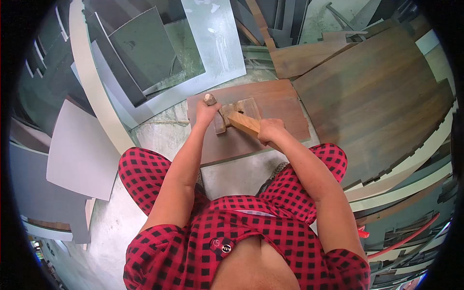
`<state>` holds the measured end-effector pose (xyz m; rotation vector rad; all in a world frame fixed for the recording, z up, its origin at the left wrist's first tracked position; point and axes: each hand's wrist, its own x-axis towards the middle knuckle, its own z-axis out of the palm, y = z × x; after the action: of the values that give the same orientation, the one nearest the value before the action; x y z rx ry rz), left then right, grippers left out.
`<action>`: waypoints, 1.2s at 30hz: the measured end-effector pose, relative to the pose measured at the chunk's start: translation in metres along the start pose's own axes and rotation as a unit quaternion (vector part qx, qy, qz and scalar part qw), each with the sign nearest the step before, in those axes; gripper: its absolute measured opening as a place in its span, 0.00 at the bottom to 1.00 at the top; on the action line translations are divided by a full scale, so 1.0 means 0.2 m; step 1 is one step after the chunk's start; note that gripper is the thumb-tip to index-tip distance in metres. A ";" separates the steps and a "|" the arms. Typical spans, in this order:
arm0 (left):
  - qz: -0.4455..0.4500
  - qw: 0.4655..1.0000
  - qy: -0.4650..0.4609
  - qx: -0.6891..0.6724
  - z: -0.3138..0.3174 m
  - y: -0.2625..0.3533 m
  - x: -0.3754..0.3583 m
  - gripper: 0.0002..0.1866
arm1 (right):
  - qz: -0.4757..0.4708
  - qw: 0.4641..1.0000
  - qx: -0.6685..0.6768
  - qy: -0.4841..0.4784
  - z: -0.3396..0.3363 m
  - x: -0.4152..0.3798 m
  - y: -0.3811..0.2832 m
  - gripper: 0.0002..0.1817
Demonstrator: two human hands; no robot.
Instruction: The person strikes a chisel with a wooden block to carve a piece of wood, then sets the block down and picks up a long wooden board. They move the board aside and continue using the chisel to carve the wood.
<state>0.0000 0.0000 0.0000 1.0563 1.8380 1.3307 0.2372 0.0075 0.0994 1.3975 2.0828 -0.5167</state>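
My left hand (208,115) is closed around a wooden piece whose rounded, worn end (210,99) sticks out above the fist. My right hand (271,131) grips a light squared wooden bar (245,123), which slants up and left from the fist. The bar's far end overlaps a worn wooden block (249,107) lying on a flat brown board (290,104). Just below and right of my left fist, a narrow wooden piece (220,124) stands against the block's left side. The brown board lies on the floor between my knees.
A large wood-grain panel (372,101) lies to the right. Ahead on the left is a pale L-shaped sheet (220,38) with dark offcuts. A white panel (82,150) leans at the left, and a red hose (406,237) runs at lower right.
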 end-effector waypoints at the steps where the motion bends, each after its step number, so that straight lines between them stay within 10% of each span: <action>1: 0.013 1.000 -0.004 0.002 0.00 0.00 -0.01 0.10 | 0.000 1.000 0.001 0.001 0.00 0.00 0.00 0.26; 12: 0.018 0.999 -0.029 0.005 0.02 -0.07 0.05 0.11 | -0.019 0.999 0.016 0.041 -0.14 -0.11 0.05 0.26; 20: 0.014 0.997 -0.043 0.061 0.03 -0.04 0.05 0.07 | -0.174 0.855 0.343 0.348 -0.26 -0.38 -0.01 0.30; 27: 0.034 0.998 -0.030 -0.048 0.06 -0.06 0.05 0.11 | -0.115 0.948 0.139 0.263 -0.19 -0.27 -0.02 0.26; 36: 0.032 0.999 -0.028 0.016 0.07 -0.06 0.05 0.11 | -0.208 0.815 0.382 0.382 -0.23 -0.37 -0.07 0.27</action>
<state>0.0045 0.0122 -0.0154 1.1665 1.8041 1.2991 0.2351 -0.0213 0.1827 1.7650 3.0770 -1.2460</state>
